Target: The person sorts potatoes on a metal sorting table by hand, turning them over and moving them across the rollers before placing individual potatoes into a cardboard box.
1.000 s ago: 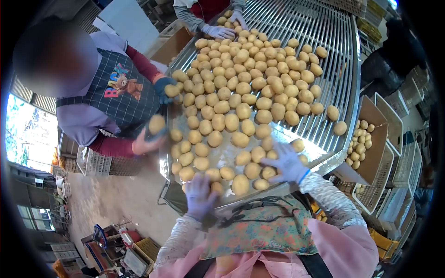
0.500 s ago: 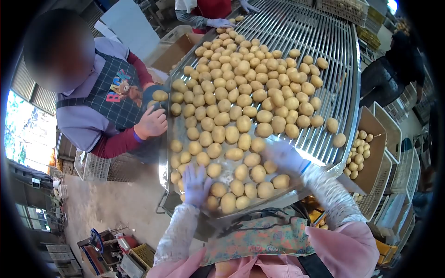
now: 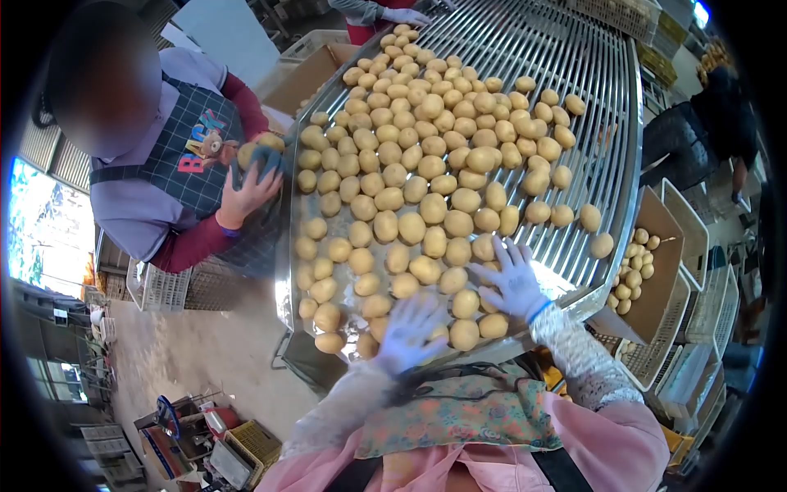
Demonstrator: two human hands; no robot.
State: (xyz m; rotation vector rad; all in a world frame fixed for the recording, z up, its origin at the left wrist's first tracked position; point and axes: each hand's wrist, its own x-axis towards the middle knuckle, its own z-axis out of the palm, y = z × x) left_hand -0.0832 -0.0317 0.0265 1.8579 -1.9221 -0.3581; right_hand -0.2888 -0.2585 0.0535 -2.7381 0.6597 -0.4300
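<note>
One left hand (image 3: 407, 333) and one right hand (image 3: 516, 284) splay loose fingers (image 3: 515, 256) over dozens of potatoes (image 3: 416, 189).

Floor (image 3: 180, 353): grey-brown, at your eight o'clock.
Bright opening (image 3: 41, 238): glaring, at your nine o'clock.
Ribbed wall (image 3: 65, 170): between your nine and ten.

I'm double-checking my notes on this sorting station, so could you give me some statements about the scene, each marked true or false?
1. The wearer's left hand and right hand are both gloved. True.
2. The right hand is clenched into a fist. False: its fingers are spread.
3. All the tan produce on the table lies on smooth metal. False: some lies on the metal bars.
4. The co-worker on the left wears a checked apron. True.
5. The cardboard box right of the table holds tools. False: it holds similar tan produce.
</note>
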